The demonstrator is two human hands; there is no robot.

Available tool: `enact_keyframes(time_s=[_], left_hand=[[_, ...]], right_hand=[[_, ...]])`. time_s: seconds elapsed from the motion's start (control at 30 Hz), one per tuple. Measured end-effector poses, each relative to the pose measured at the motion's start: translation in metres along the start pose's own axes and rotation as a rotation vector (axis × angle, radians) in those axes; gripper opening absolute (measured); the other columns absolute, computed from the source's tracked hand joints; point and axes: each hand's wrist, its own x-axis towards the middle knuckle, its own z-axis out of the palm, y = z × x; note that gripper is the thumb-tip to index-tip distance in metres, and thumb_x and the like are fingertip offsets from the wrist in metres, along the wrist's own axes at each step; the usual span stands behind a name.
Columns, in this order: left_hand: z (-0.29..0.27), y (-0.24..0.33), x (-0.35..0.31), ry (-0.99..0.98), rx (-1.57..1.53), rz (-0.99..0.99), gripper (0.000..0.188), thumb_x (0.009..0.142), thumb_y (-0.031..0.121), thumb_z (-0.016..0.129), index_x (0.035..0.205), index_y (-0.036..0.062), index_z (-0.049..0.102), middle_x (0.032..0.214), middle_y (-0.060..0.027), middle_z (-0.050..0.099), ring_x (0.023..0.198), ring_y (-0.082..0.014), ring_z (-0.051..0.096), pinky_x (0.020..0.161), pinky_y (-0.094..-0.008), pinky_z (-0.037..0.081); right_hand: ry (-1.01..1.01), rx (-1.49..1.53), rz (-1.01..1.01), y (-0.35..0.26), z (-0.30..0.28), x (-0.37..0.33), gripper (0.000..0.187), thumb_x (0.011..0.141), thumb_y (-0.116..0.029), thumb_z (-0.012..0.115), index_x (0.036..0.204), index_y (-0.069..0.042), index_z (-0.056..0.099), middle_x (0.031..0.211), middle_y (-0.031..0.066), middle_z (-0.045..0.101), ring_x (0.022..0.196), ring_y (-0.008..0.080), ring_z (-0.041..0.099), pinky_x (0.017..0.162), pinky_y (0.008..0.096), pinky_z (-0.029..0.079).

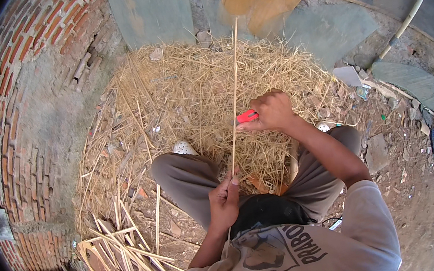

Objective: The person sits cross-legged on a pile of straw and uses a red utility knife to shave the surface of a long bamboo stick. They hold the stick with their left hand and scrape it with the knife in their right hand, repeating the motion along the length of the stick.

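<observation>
My left hand (224,199) is closed round the lower part of a long, thin bamboo strip (234,73), low in front of my lap. The strip slants upward and slightly right, its far end above the pile of shavings. Gripped in my right hand (274,110) is a red utility knife (247,116), held against the strip about midway along its length. The knife's blade cannot be made out at this size. A black cloth or pad (271,210) lies across my lap, between my bent legs.
Pale bamboo shavings (179,96) heap up beyond my feet. Several split strips (132,240) lie at the lower left beside a piece with a round hole (98,263). A brick wall (14,135) rises on the left; boards (151,12) lean at the back. Rubble covers the right side.
</observation>
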Motion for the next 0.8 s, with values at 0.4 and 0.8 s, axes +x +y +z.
enact_keyframes(time_s=[0.4,0.8], left_hand=[[0.003,-0.022,-0.024,-0.047,0.032,0.035,0.030,0.101,0.017,0.048,0.125,0.0030,0.060,0.058,0.0111,0.039,0.050,0.0020,0.031,0.045,-0.0184,0.024],[-0.008,-0.020,-0.063,-0.051,-0.044,-0.146,0.032,0.101,0.015,0.049,0.129,0.0037,0.058,0.060,0.0101,0.038,0.053,0.0003,0.033,0.047,-0.0186,0.027]], right_hand=[[-0.082,-0.180,0.138,0.080,0.013,0.018,0.076,0.073,-0.084,0.046,0.057,-0.012,0.063,0.043,0.0052,0.050,0.040,0.0234,0.054,0.043,0.0369,0.045],[-0.174,-0.144,1.047,0.211,-0.045,-0.016,0.091,0.080,-0.082,0.036,0.095,0.001,0.070,0.087,0.0274,0.068,0.090,0.0411,0.067,0.080,0.0474,0.051]])
